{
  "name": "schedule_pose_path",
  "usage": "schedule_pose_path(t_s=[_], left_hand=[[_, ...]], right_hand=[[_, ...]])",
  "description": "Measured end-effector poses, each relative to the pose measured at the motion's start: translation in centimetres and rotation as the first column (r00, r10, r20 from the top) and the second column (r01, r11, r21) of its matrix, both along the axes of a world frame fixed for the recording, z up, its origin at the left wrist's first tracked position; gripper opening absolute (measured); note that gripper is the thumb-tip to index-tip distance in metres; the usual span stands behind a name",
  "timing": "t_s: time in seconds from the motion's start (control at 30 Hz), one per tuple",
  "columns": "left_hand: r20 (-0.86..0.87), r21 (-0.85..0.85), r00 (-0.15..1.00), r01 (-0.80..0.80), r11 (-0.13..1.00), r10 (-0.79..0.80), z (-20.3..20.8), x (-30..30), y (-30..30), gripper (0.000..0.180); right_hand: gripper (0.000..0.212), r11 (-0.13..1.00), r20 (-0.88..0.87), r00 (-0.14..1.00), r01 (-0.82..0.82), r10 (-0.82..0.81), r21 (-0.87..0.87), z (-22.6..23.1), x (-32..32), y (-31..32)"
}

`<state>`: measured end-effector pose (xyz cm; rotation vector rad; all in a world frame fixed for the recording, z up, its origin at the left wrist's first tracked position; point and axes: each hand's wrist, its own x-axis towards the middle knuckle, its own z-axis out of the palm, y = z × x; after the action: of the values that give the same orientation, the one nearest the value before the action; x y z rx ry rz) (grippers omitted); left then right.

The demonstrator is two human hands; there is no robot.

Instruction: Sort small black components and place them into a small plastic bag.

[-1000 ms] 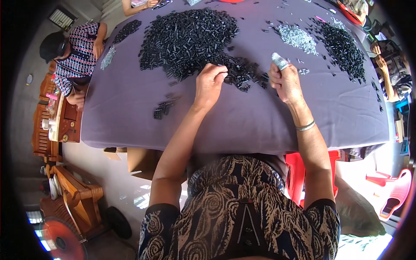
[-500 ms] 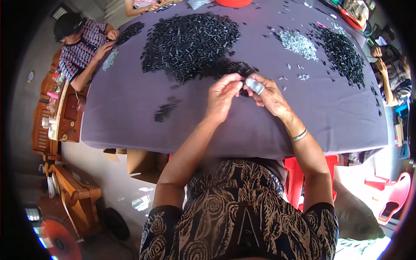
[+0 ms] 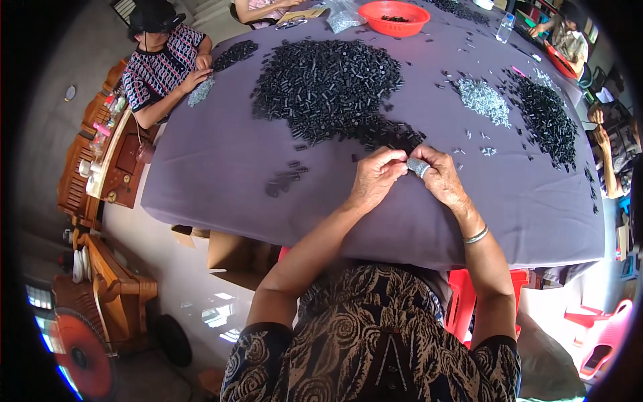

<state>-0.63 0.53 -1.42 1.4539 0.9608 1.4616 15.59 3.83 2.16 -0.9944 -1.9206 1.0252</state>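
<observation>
Fingertips of my left hand (image 3: 375, 177) are pinched and meet those of my right hand (image 3: 445, 179) just above the table. Whatever small piece they hold is hidden between the fingers. A silvery wrap (image 3: 418, 167) covers the right thumb, and a bracelet (image 3: 476, 234) circles that wrist. Right beyond my fingertips lie black tubular pieces (image 3: 395, 136), joined to a large heap of small black cylinders (image 3: 328, 87). A few loose black pieces (image 3: 285, 179) lie left of my left hand. Several small clear pieces (image 3: 488, 152) are scattered right of my right hand.
A dark cloth (image 3: 221, 174) covers the table. To the right are a heap of clear pieces (image 3: 483, 100) and another black heap (image 3: 549, 124). At the back stand a red basket (image 3: 394, 25) and a clear bag (image 3: 345, 20). Other people sit around the table, one (image 3: 164, 63) at left.
The view has tilted up and turned a little, so the table sits lower and further right, showing more of its far side. My hands stay fingertip to fingertip beside the black heap.
</observation>
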Motion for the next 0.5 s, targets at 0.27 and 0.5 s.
schedule_pose_path(t_s=[0.27, 0.5], left_hand=[[-0.081, 0.096, 0.992, -0.087, 0.992, 0.095, -0.8, 0.2, 0.0, 0.021], [-0.071, -0.042, 0.996, -0.052, 0.998, 0.049, 0.6, 0.3, -0.9, 0.018]], right_hand=[[0.004, 0.995, 0.128, 0.992, 0.002, -0.015, 0.098, 0.5, 0.0, -0.3], [0.004, 0.998, 0.112, 0.994, -0.02, 0.013, 0.056, 0.6, 0.0, -0.5]])
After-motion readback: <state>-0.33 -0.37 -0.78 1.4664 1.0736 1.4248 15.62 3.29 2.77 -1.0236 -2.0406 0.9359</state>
